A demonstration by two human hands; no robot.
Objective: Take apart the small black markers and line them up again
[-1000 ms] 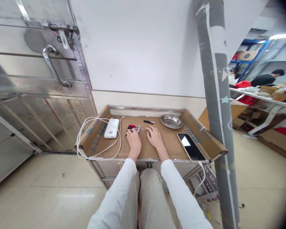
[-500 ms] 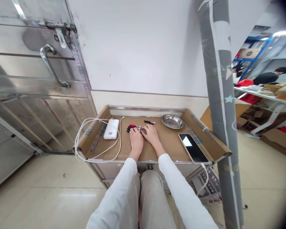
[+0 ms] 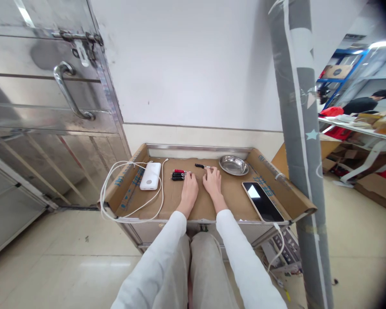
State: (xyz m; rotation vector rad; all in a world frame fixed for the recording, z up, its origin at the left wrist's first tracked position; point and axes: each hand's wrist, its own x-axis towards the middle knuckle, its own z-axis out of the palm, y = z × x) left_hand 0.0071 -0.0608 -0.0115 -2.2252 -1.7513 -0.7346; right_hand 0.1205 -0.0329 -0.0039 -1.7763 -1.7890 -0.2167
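Right now my left hand (image 3: 189, 189) lies flat and empty on matte brown cardboard (image 3: 170, 201), fingertips just beside slim red-and-black sticks (image 3: 178, 174). My right hand (image 3: 213, 181), also flat and empty, reaches near a thin black tool (image 3: 200, 165) beside a shiny round steel dish (image 3: 234, 165).

No writing here can be read. Blue print runs along the left cardboard flap (image 3: 128, 180), out to the left of the left hand (image 3: 189, 189). More runs along the right cardboard flap (image 3: 264, 180), beyond the right hand (image 3: 213, 182). Both are too blurred to make out. The shelf box (image 3: 333, 71), far to the right, bears an illegible round mark.
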